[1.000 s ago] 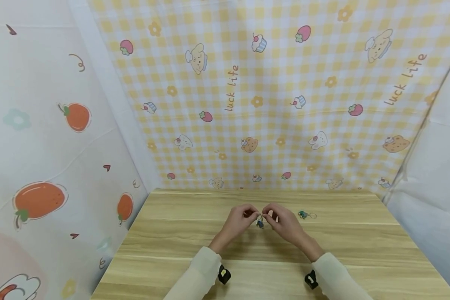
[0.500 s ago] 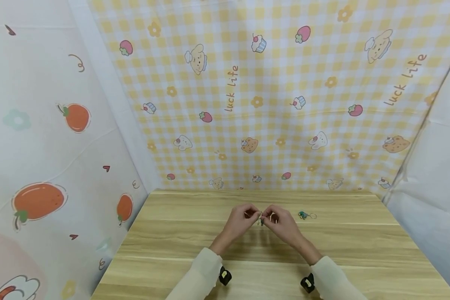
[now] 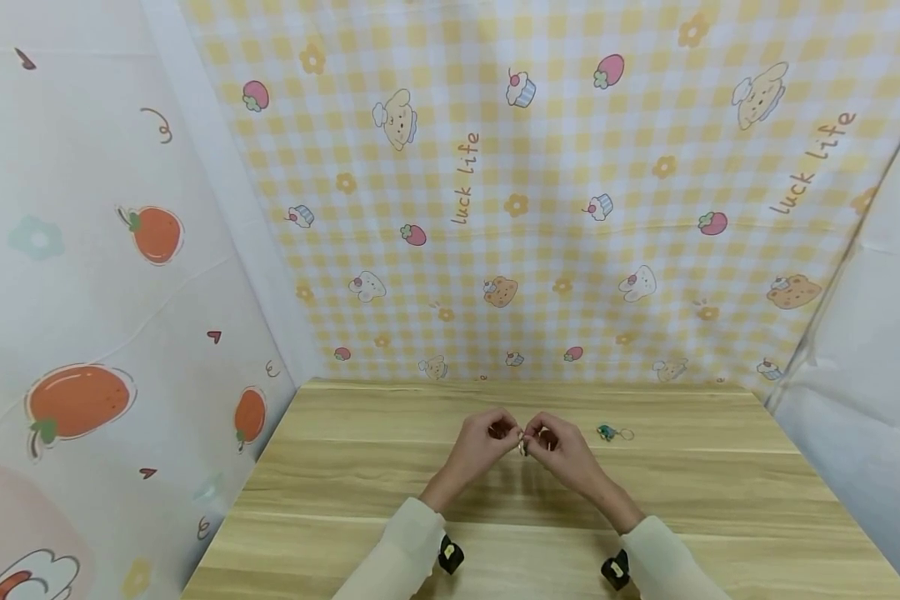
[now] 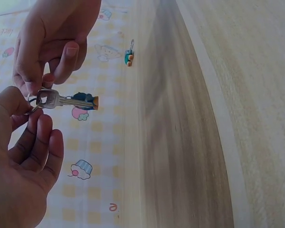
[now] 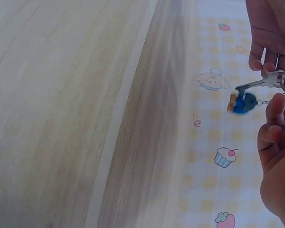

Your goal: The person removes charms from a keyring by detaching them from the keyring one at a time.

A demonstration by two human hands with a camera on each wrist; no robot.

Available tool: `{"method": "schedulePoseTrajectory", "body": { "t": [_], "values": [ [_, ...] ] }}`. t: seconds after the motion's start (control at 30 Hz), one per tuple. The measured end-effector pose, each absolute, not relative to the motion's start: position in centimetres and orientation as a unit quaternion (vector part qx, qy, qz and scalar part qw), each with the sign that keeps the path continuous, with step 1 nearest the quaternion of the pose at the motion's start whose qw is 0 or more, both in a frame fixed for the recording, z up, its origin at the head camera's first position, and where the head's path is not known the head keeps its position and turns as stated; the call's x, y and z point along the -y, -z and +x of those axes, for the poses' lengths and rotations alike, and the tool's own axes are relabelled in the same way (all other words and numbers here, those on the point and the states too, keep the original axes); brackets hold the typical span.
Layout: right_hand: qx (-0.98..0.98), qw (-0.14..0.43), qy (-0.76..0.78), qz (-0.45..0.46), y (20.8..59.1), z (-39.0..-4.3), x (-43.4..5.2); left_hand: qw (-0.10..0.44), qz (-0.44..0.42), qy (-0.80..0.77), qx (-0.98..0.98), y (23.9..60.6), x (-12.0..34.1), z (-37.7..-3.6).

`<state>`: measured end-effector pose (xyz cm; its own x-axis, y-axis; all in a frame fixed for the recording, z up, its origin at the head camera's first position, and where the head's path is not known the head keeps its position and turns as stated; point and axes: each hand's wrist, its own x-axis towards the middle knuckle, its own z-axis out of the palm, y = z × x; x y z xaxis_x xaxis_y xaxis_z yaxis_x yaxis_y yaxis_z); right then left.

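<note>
- A silver key (image 4: 57, 100) with a small blue charm (image 4: 85, 101) on its ring (image 4: 33, 102) was held in mid-air above the middle of the desk (image 3: 345, 483), between both hands.
- The left hand (image 3: 482, 439) pinched the ring end with thumb and fingertips; the right hand (image 3: 558, 443) pinched the key's head from the other side, fingers curled round it.
- Judging by the grips, the step in hand appeared to be working the key along the split ring; the next move would likely call for prising the coil open with a nail while turning the key steadily.
- A second charm (image 3: 607, 432) with its own ring lay on the desk, just to the right of the hands and apart from them.
- Cream sleeves (image 3: 405, 554) covered both forearms.
- A yellow checked cloth (image 3: 570, 208) printed with cartoon figures hung at the far side.
</note>
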<state>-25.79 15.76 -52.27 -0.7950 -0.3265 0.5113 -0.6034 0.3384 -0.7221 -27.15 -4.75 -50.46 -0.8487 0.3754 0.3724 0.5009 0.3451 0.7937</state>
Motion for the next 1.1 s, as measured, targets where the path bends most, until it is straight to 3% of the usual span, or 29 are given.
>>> {"method": "schedulePoseTrajectory", "body": {
  "t": [0.37,0.67,1.1],
  "values": [
    [0.803,0.125,-0.506,0.289,52.65,-25.65,-16.08,0.067,-0.255,0.514,0.816,50.68,5.07,-27.32],
    [0.822,0.093,-0.511,0.235,52.54,-25.52,-15.93,0.071,-0.269,0.514,0.811,50.73,4.69,-27.36],
    [0.836,0.135,-0.476,0.237,52.21,-25.65,-15.95,0.055,-0.262,0.511,0.817,50.50,4.24,-27.09]
  ]
}}
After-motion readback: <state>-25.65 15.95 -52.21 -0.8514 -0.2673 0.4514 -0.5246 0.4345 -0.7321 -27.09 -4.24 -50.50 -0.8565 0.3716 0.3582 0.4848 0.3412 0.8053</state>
